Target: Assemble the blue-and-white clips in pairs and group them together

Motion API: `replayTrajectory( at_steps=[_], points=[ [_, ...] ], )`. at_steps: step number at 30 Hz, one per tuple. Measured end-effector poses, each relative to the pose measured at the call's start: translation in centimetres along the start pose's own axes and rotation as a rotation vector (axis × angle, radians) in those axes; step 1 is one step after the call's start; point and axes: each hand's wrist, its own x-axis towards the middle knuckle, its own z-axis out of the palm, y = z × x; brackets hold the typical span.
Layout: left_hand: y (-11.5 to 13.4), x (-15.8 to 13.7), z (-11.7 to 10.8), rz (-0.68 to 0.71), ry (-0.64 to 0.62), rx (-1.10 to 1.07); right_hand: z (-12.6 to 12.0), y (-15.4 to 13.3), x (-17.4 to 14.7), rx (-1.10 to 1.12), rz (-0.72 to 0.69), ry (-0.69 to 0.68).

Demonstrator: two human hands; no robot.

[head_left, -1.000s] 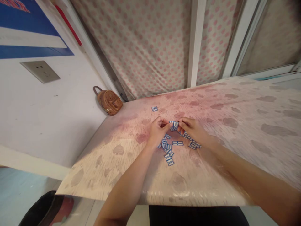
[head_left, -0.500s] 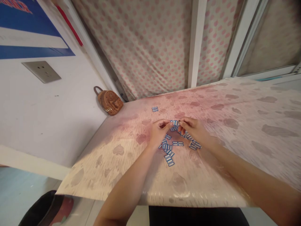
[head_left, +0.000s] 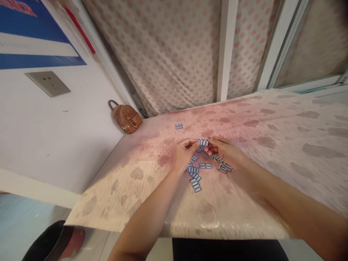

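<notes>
Over the table, my left hand (head_left: 185, 152) pinches a small flat piece with white panels and blue borders (head_left: 202, 142) between thumb and fingertips. At that piece's right edge are the curled fingers of my right hand (head_left: 224, 150), which seem to grip it there; the exact contact is hard to see. Beneath and between both hands lies a loose pile of similar blue-and-white pieces (head_left: 193, 169), some overlapping. One piece (head_left: 205, 166) sits apart in the middle, and several more (head_left: 225, 167) lie under my right wrist. My right hand partly covers the pile.
A small group of blue-and-white pieces (head_left: 178, 126) lies farther back on the patterned tablecloth (head_left: 163, 195). A brown mini backpack (head_left: 127, 117) leans against the wall at the back left corner. Behind the table hangs a dotted curtain (head_left: 174, 54).
My right thumb has drawn down and back a little from the held piece, so more of its right end shows. My left hand has stayed nearly still.
</notes>
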Motion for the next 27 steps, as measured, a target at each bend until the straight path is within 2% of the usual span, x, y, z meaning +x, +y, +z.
replayTrajectory(
  at_steps=[7, 14, 24, 27],
  points=[
    [0.0, -0.1, 0.0, -0.017, -0.019, 0.019, -0.4, 0.1, 0.1, -0.201, -0.106, -0.028],
    [0.3, 0.0, -0.3, -0.04, 0.008, 0.045, -0.5, -0.1, 0.3, -0.354, -0.201, 0.019],
    [-0.1, 0.1, -0.3, -0.039, 0.025, 0.056, -0.8, 0.2, 0.6, -0.451, -0.232, 0.017],
    [-0.7, 0.7, -0.9, -0.021, 0.1, 0.053, -2.0, 0.6, 1.0, -0.607, -0.321, 0.112]
  ],
)
